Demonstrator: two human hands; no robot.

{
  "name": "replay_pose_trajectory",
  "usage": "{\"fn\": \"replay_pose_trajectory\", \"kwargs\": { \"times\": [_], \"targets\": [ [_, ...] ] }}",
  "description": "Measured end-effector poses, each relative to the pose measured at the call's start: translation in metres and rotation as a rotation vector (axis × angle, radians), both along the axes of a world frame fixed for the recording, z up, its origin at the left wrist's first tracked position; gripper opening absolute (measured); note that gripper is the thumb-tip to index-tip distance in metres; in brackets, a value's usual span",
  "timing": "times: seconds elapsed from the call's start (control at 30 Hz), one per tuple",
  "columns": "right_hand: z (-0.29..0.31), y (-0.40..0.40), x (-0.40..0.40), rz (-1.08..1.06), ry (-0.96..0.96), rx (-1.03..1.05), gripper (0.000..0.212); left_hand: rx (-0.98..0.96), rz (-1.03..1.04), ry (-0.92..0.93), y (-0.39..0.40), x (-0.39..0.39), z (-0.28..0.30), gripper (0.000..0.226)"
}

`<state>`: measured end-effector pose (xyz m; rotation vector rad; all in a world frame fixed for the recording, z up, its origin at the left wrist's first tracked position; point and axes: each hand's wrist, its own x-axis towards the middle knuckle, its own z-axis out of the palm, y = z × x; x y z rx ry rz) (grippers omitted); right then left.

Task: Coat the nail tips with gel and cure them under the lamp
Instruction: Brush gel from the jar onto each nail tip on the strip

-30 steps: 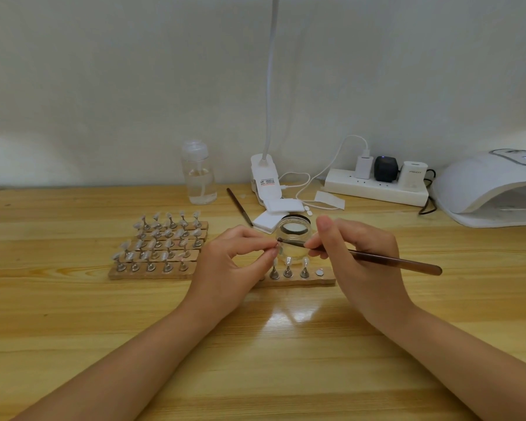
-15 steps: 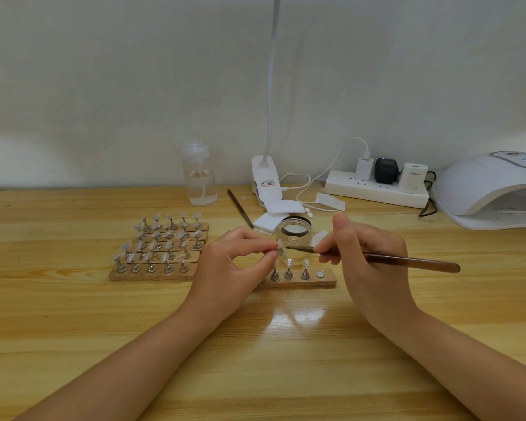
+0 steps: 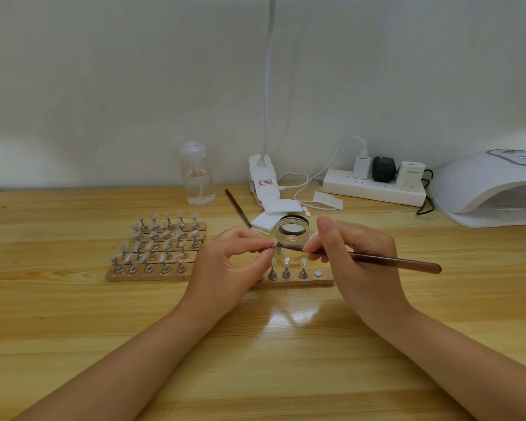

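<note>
On the wooden counter (image 3: 73, 314), near the jar (image 3: 292, 233), the left hand (image 3: 225, 268) pinches a nail tip (image 3: 276, 247); the right hand (image 3: 359, 262) grips a brush (image 3: 392, 262) touching it.

Brown brush (image 3: 377, 259) lies level, bristles on the pinched clear nail tip (image 3: 276, 248) (tiny, blurred), open gel jar (image 3: 292, 233) behind.
</note>
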<state>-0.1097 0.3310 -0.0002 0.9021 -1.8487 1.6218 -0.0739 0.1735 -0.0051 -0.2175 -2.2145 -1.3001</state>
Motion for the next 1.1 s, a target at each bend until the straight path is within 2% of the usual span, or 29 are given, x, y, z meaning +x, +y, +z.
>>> {"fn": "replay_pose_trajectory", "kwargs": {
  "times": [0.23, 0.67, 1.1],
  "targets": [
    [-0.0019, 0.0009, -0.0004, -0.012, -0.064, -0.058, 0.035, -0.004, -0.002, -0.008, 0.0, 0.0016, 0.0018, 0.024],
    [-0.0017, -0.0034, -0.0015, -0.013, -0.074, -0.03, 0.029, -0.022, 0.0, -0.003, 0.0003, -0.0004, 0.0, 0.018],
    [0.0002, -0.0008, 0.0011, -0.007, -0.171, -0.132, 0.034, -0.005, -0.009, 0.004, 0.0002, 0.001, 0.0009, 0.025]
  ]
}}
